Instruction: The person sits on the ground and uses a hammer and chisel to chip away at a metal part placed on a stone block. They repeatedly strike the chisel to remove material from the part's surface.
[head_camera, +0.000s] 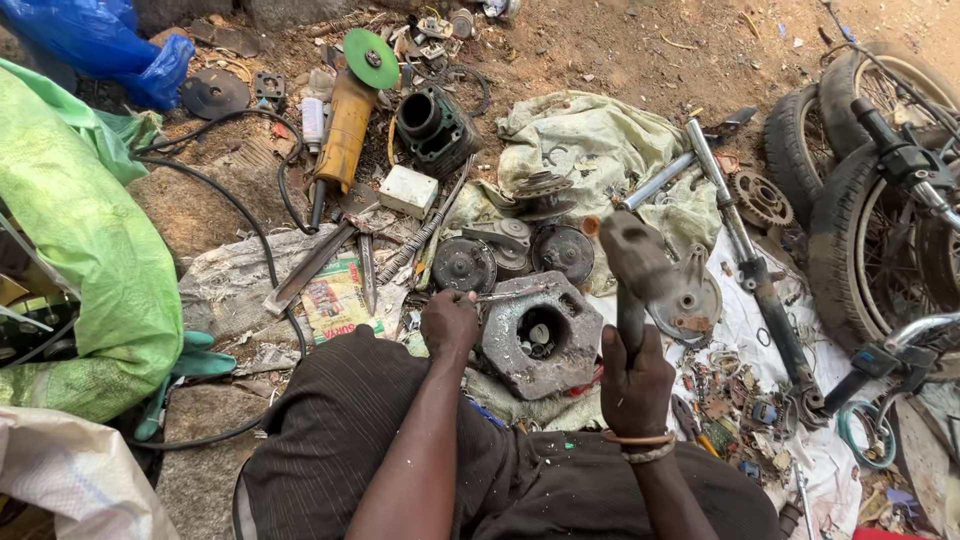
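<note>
The engine casing (541, 335), a grey, corroded metal block with a round bore in its middle, lies on the ground just in front of the seated person's knees. The left hand (449, 322) is clenched round a thin punch (505, 293), whose tip rests on the casing's upper left edge. The right hand (636, 385) grips the handle of a hammer (634, 262), raised above the casing's right side; the head is blurred.

Just beyond the casing lie two round dark engine covers (563, 251). Further beyond it stands a cylinder block (434, 127), and left of that an angle grinder (349, 115) with a yellow body and green disc. Right of the casing a fork tube (745, 255) lies on a white cloth (760, 330) strewn with small parts. Well right of the casing stand motorcycle wheels (850, 190). Far left of the casing is a green sack (80, 240).
</note>
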